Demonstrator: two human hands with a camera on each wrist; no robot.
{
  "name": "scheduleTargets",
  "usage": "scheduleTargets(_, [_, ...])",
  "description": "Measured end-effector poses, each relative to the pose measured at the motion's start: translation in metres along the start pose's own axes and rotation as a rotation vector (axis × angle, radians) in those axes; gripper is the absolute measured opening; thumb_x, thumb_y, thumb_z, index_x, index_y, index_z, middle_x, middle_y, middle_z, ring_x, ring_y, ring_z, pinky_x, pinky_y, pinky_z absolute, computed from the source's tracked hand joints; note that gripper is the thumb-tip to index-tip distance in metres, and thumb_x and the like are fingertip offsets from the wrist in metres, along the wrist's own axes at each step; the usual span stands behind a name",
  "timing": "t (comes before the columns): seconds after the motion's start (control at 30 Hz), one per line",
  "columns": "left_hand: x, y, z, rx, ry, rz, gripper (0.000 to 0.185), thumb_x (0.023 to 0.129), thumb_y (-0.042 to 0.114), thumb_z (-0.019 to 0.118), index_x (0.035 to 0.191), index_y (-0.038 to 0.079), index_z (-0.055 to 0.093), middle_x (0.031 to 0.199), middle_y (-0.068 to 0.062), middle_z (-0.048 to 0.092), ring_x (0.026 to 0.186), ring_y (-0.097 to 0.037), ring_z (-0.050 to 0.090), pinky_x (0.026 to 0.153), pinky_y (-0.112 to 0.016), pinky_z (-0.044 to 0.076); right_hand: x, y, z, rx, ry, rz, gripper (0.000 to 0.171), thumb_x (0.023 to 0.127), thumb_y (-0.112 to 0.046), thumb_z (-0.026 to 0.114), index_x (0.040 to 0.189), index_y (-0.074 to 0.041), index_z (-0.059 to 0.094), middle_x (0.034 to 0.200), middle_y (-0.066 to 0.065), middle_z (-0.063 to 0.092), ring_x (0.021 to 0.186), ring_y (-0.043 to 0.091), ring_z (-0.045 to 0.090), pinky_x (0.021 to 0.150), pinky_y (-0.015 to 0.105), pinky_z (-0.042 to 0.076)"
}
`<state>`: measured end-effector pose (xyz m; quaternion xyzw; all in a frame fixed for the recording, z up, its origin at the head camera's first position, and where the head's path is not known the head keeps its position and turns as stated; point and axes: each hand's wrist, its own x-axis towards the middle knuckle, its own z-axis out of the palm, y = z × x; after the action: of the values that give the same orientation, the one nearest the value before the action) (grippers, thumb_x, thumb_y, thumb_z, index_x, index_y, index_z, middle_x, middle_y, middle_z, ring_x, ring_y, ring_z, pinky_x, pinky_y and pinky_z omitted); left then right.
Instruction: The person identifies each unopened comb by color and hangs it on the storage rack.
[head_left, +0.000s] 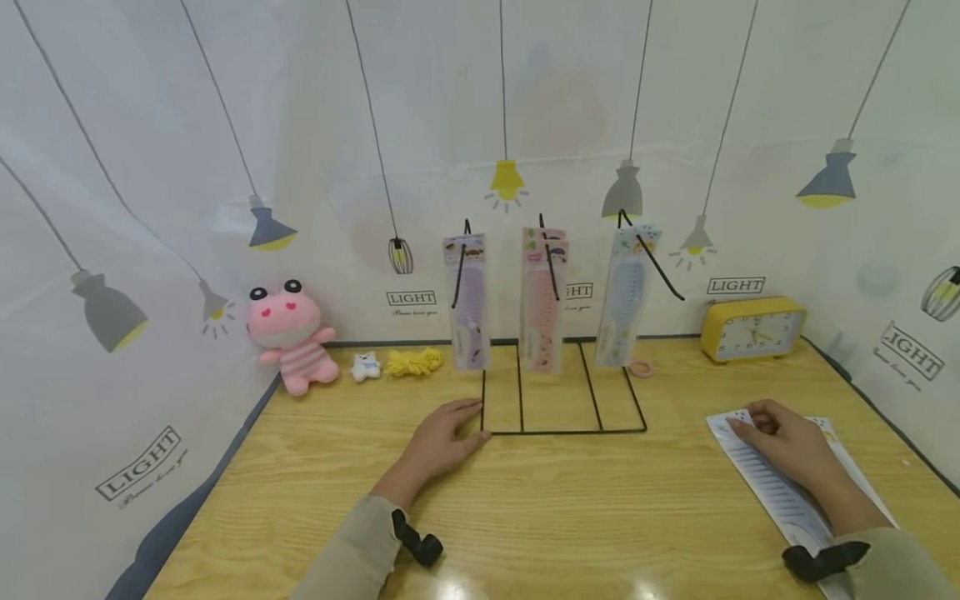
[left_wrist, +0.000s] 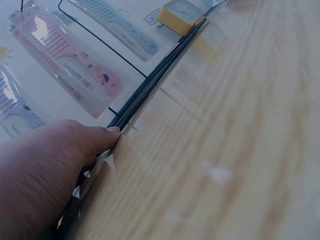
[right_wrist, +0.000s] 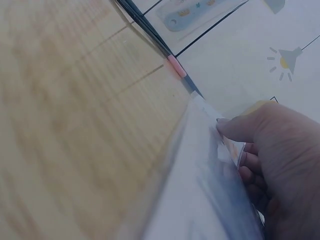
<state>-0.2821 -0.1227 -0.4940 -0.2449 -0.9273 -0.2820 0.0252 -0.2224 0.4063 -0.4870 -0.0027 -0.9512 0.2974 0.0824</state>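
"LIGHT" printed on backdrop. Left hand [head_left: 442, 437] flat, fingers straight, touching wire rack [head_left: 558, 430] base. Right hand [head_left: 783, 446] pinches packaged comb [head_left: 787, 492] near desk [head_left: 570, 508] right edge.

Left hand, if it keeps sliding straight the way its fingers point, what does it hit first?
The left hand lies flat with fingertips already at the front left corner of the black wire rack. Going on, it would probably meet that base wire first, then the purple comb pack hanging behind; depth is unclear.

The table [head_left: 570, 508] is pale wood-grain, smooth and glossy, with glare at 6 o'clock. The rack [head_left: 562, 431] is thin black wire. The comb packs [head_left: 542, 300] are shiny clear plastic. The frog [head_left: 291, 333] at 10 o'clock is soft plush.
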Motion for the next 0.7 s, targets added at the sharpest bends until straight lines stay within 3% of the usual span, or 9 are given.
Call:
scheduleTargets(0.3, [0.0001,0.0008,-0.0003,0.003,-0.005,0.002,0.061,0.1,0.047,0.06,0.149,0.013,0.051,0.155,0.001,0.045,0.144,-0.025,0.038,0.118,-0.047,0.032,-0.0014,0.001,0.0013,-0.023,0.037,-0.032,0.05,0.099,-0.045,0.063,0.115,0.003,0.064,0.095,0.01,0.067,0.083,0.02,0.059,0.067,0.034,0.049])
scheduleTargets(0.7, [0.0005,0.0011,-0.0002,0.003,-0.001,0.003,0.061,0.1,0.046,0.061,0.15,0.012,0.05,0.155,-0.001,0.045,0.144,-0.026,0.038,0.118,-0.048,0.031,-0.0016,0.0024,0.0017,-0.022,0.088,-0.06,0.042,0.099,-0.04,0.065,0.11,0.0,0.065,0.092,0.01,0.067,0.08,0.019,0.058,0.063,0.03,0.048])
